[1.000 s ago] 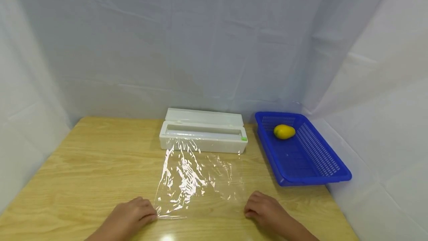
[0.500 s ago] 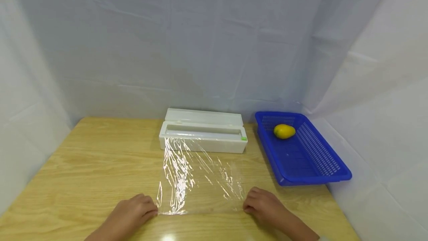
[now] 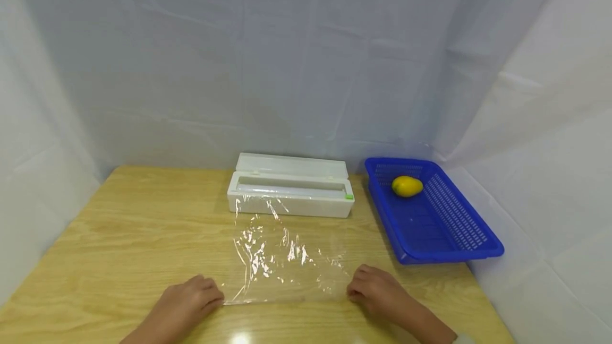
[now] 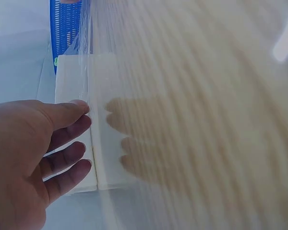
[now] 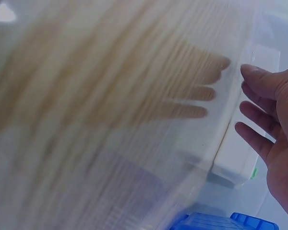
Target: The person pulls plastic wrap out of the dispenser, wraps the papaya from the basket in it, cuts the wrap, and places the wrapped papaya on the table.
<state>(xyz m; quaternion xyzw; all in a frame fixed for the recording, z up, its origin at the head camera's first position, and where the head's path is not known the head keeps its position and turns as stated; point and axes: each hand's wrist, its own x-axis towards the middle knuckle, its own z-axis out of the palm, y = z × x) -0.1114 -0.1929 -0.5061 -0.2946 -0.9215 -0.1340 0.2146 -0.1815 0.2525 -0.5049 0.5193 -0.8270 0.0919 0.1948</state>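
Observation:
A sheet of clear cling film (image 3: 268, 264) runs from the open white cling film box (image 3: 291, 206) toward the front of the table. My left hand (image 3: 188, 301) pinches its near left corner between thumb and index finger; in the left wrist view that hand (image 4: 24, 143) has its other fingers loosely bent. At the near right corner, my right hand (image 3: 377, 293) pinches the film as well. In the right wrist view this hand (image 5: 278, 115) holds thumb and index finger close together. Light glints off wrinkles in the film. The roll (image 3: 291, 190) lies inside the box.
To the right stands a blue plastic basket (image 3: 406, 251) with a yellow mango-like fruit (image 3: 407, 186) in it. The box lid (image 3: 291, 164) leans back near the pale curtain (image 3: 287, 68). Wood-grain tabletop (image 3: 119, 238) extends to the left.
Both hands have shifted very slightly away from the table's front edge, with the film's near edge. The film's glints and wrinkles have changed; box and basket stay put.

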